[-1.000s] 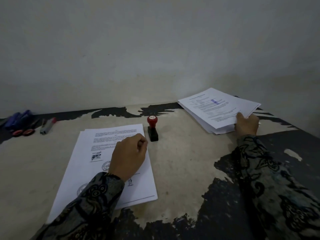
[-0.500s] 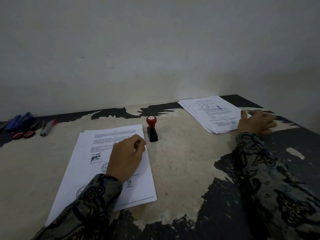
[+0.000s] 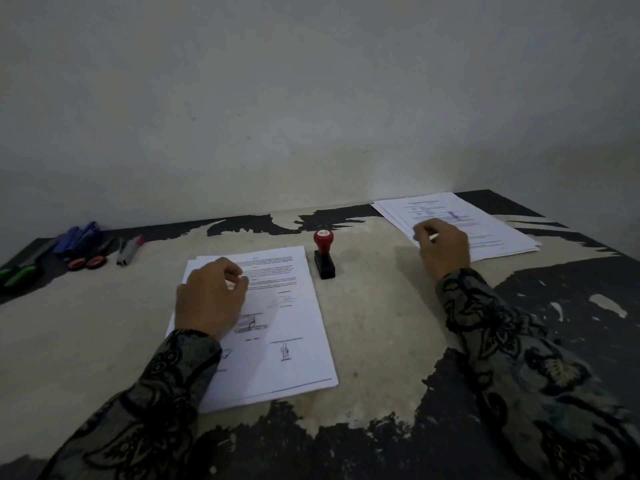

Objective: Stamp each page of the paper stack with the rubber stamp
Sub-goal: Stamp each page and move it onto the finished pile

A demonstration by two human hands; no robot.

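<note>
A plain pale wall [image 3: 311, 98] fills the upper half, unmarked but for faint specks, dim and greyish in low light, a little brighter near its foot at the right. Below it runs a table [image 3: 381, 323] whose black coating has worn off across the middle, baring a cream surface, with black patches left along the edges.

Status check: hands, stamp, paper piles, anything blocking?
Left hand rests on near pile, right hand over far pile. Stamp upright between piles, untouched. Nothing blocking.
</note>
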